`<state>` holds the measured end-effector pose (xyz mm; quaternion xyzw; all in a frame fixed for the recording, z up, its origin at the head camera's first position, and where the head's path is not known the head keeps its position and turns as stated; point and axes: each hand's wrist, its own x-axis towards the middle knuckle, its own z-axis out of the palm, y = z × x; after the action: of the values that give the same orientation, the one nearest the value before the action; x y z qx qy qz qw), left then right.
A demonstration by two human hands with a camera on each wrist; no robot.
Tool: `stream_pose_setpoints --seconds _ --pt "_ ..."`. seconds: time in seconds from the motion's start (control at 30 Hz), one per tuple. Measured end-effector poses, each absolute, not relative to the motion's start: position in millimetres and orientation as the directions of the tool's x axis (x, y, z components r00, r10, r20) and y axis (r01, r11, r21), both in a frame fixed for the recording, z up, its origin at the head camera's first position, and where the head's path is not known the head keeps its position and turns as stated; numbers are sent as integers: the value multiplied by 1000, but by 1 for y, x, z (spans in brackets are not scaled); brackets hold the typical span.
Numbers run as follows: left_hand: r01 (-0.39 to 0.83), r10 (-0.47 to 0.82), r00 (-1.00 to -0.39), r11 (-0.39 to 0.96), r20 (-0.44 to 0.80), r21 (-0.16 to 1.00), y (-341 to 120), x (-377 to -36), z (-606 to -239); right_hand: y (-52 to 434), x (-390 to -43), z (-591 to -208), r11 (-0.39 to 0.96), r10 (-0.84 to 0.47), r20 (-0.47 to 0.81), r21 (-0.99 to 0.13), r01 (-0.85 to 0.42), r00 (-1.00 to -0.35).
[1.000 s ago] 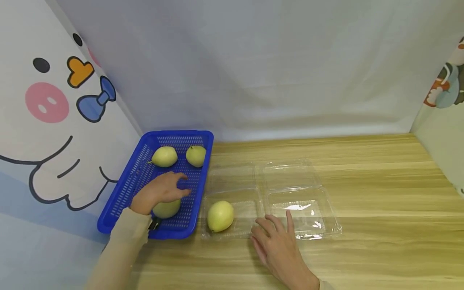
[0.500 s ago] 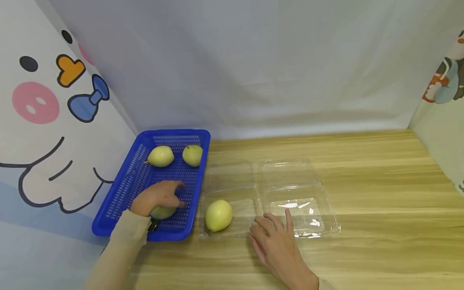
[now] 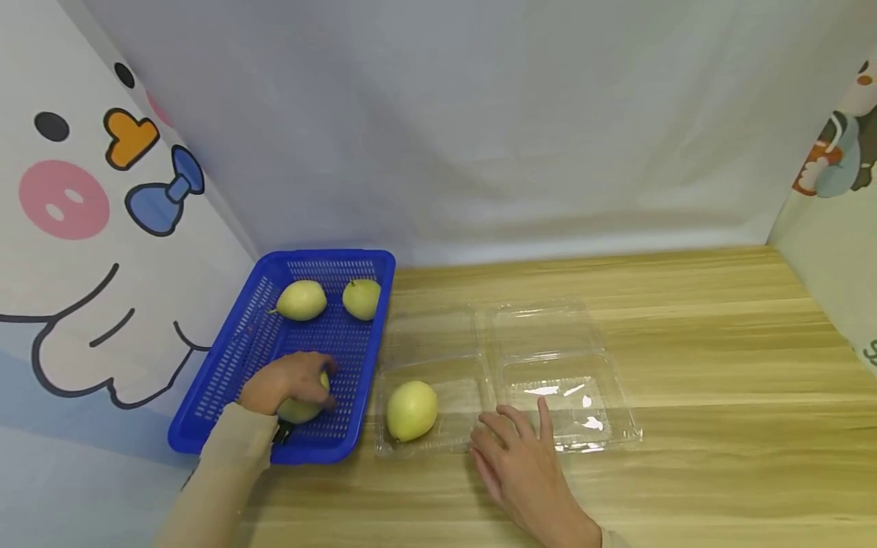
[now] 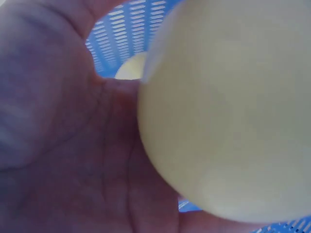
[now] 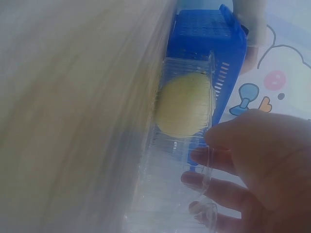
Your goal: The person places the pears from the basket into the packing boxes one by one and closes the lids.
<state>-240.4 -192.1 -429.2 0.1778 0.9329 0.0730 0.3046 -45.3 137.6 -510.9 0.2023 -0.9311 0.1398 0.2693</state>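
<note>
In the blue basket (image 3: 233, 358), left hand (image 3: 284, 380) curled around a pear (image 3: 301, 409), gripping it. Beside the clear tray (image 3: 603, 426), right hand (image 3: 524, 468) flat, fingers relaxed, touching its front edge.

Wooden table (image 3: 685, 457), white cartoon curtains (image 3: 89, 228)

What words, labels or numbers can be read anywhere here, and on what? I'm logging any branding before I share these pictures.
No readable text anywhere.
Left backdrop cloth: a cartoon drawing only, no words.
Right backdrop cloth: a cartoon figure; a dark mark at its lower edge is cut off and too small to read.
Blue basket, clear plastic boxes, pears: no label or sticker shows.
</note>
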Motion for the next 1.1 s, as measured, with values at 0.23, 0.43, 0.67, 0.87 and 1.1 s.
stream_pose_setpoints --seconds 0.23,0.43,0.67,0.87,1.1 --pt "251 344 -760 938 -552 239 -196 -240 -430 137 -46 -512 880 -299 557 -151 -449 -774" --pt "251 345 -761 938 -549 240 -197 -239 -430 137 -46 -513 881 -303 558 -146 -451 -773" --pt "245 339 -770 939 -541 240 -199 -241 -430 136 -45 -513 882 -297 557 -151 -446 -776" --pt "242 340 -774 938 -534 247 -199 -243 -430 136 -45 -512 876 -299 549 -166 -453 -780" --pt "240 343 -797 935 -497 261 -200 -244 -430 136 -44 -512 881 -296 537 -165 -443 -790"
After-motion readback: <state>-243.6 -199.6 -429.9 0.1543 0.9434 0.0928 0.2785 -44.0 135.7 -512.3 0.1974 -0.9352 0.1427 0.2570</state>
